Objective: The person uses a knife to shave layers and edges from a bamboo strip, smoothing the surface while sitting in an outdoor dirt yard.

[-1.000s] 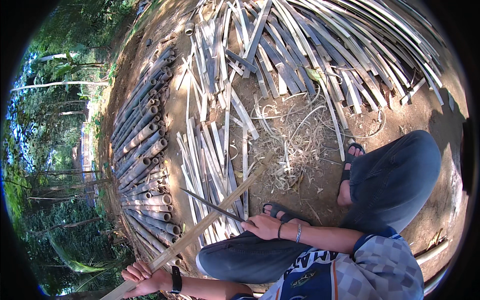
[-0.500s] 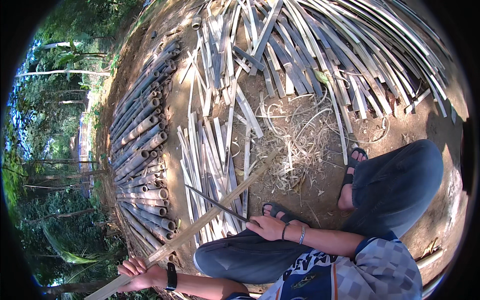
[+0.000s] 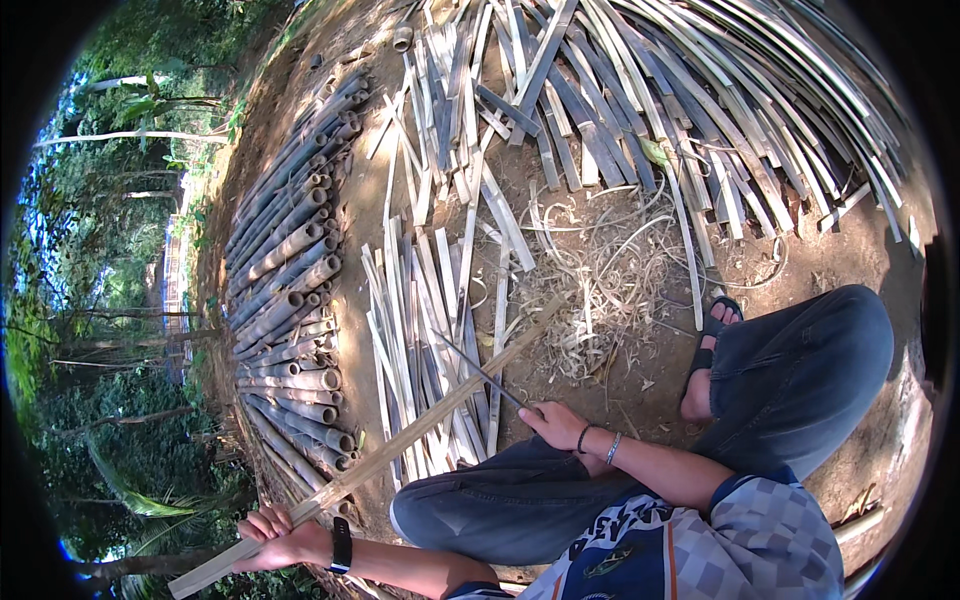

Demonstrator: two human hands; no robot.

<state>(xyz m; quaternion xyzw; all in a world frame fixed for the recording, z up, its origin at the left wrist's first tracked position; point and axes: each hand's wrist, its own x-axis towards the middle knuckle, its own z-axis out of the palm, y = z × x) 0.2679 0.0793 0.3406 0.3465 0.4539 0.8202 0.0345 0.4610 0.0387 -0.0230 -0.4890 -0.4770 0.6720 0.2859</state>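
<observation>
A: What do the fingers hold?

B: Twelve o'clock is at the top. The left hand is near seven o'clock, and its fingers curl around the bamboo strip, close to the low end. The right hand is near five o'clock, with its fingers tight on a knife. They hide the handle.

A: Where does the strip go?

B: From the left hand it runs up toward two o'clock, and a short bit sticks out toward eight. The knife points to ten o'clock and crosses the strip. I can't tell if they touch.

A: Is the strip heavy?

B: I think it's light and stiff, but so long that the far end may wobble. It looks dry, so it shouldn't be slippery. It could split the long way, and its edges may give splinters.

A: Where's a good place to hold it?

B: Near the low end, on the flat sides, well away from the blade.

A: What's farther out?

B: Curly shavings lie between twelve and one o'clock from the right hand. A big pile of strips spreads near one o'clock, and round poles lie at nine.
</observation>
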